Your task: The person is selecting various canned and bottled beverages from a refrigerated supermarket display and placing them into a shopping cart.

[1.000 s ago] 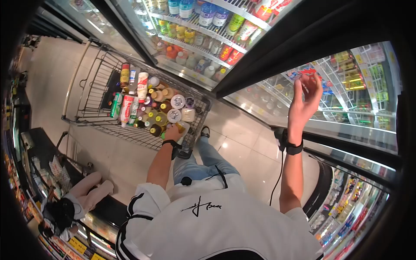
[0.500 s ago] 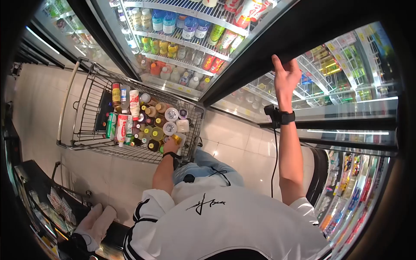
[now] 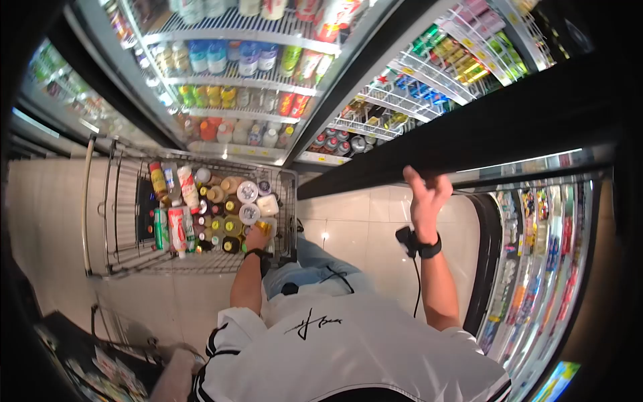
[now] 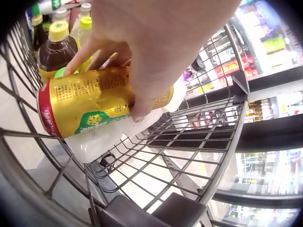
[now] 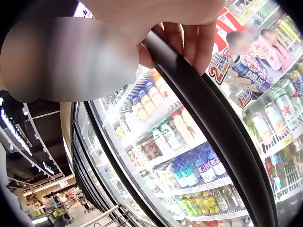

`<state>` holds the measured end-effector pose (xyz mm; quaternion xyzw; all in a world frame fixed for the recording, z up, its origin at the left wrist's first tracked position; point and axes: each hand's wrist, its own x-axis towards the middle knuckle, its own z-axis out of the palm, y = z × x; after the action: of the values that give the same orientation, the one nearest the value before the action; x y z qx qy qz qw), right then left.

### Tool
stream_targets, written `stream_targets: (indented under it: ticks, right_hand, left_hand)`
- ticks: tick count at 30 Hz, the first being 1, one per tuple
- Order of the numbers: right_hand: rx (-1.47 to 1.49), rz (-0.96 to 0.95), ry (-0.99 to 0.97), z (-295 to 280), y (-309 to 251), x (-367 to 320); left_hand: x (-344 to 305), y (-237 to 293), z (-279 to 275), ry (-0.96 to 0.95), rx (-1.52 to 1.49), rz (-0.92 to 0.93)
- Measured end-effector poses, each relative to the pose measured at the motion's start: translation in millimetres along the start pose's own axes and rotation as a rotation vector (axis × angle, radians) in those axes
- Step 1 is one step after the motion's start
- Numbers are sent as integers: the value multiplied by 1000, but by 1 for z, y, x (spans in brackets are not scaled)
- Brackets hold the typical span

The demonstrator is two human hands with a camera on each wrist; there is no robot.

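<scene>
My left hand (image 3: 255,240) is down in the front end of a wire shopping cart (image 3: 297,201). It grips a gold drink can (image 4: 80,99) with a red rim band and a green patch; the can lies on its side over a whitish translucent container (image 4: 94,142). A dark bottle with a yellow cap (image 4: 58,47) stands beside the can. My right hand (image 3: 429,201) is at the edge of a swung-out black-framed fridge door (image 3: 495,134). In the right wrist view its thumb and fingers straddle the door's black frame (image 5: 213,109) and hold it.
Many bottles and tubs fill the cart's middle, with red-labelled bottles (image 3: 177,228) lying towards its handle (image 3: 87,208). Fridge shelves (image 3: 221,84) of drinks stand ahead. To the right is a curved open display case (image 3: 529,268). Another person's leg (image 3: 175,375) shows at lower left.
The fridge door has swung outward, and cans on the shelves behind it now show. My right hand has moved from in front of the door to its edge. The left hand still holds the can.
</scene>
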<state>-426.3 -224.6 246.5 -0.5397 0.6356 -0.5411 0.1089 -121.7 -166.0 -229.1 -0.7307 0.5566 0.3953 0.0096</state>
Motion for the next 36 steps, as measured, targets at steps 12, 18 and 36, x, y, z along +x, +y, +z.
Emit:
stream_targets:
  ticks: [12, 18, 36]
  right_hand:
    - [158, 166, 140, -132, -8, -120]
    - [380, 240, 202, -191, 13, -175]
    - [473, 244, 281, -284, 54, -223]
  left_hand:
    - [-41, 53, -115, 104, -867, 253]
    - [-166, 187, -222, -281, -1551, 119]
    - [-318, 403, -226, -1286, -1729, 582]
